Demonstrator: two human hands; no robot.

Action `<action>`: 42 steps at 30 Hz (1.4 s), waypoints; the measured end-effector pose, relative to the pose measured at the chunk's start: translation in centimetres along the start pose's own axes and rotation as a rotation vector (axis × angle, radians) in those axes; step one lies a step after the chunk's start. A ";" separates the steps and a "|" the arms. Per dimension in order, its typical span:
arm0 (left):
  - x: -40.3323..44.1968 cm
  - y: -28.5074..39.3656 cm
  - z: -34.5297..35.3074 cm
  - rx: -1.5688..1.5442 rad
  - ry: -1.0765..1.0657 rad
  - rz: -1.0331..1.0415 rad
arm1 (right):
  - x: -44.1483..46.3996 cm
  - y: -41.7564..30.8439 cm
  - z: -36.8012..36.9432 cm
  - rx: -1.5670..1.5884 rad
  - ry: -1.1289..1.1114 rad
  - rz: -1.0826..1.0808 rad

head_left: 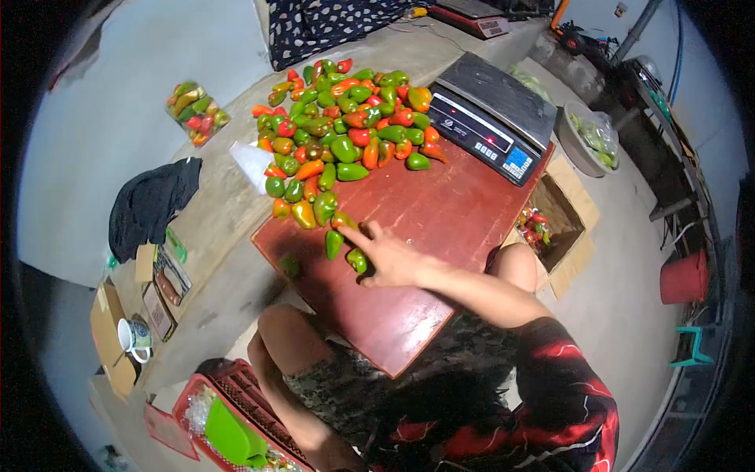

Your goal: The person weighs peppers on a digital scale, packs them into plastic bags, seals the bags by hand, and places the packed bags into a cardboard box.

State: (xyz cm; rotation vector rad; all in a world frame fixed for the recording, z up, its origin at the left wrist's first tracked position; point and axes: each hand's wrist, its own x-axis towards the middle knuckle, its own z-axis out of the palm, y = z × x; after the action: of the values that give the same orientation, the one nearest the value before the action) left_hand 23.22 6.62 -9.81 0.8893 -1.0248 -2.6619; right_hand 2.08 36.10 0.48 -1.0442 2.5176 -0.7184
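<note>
My right hand (385,253) reaches over the red-brown table (425,204) with its fingers spread. Its index fingertip is at an orange-green pepper (341,221), and the thumb side lies next to a green pepper (357,261). Another green pepper (334,244) sits just left of these. Beyond the hand spreads a large heap of green, red and orange peppers (344,148). A lone, shadowed green pepper (290,264) rests by the table's left edge. My left forearm runs down beside my left knee; the fingers of that hand are hidden.
A digital scale (480,130) stands at the table's far right. An open cardboard box (568,206) with bagged peppers is right of the table. A bag of peppers (197,112), a dark cloth (153,204) and a mug (134,338) lie left. A red basket (189,405) stands lower left.
</note>
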 end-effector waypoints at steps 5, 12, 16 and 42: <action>-0.5 0.3 -1.5 -0.071 -0.012 -0.043 | 4.7 -2.8 2.3 -0.077 0.080 0.121; -2.5 5.1 0.4 0.826 0.191 0.316 | 10.5 -4.1 1.4 -0.300 -0.070 0.089; -1.5 8.8 6.3 0.263 0.133 0.473 | 12.4 -5.7 0.5 -0.442 -0.292 0.233; 8.3 4.6 15.6 0.036 -0.053 0.418 | 10.4 -2.0 1.6 -0.359 -0.061 0.201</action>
State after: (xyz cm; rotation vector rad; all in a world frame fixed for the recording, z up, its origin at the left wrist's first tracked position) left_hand 7.11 9.14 -1.53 0.5393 -1.1299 -2.3318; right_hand -3.13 26.77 -0.73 -0.8821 2.7067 -0.1789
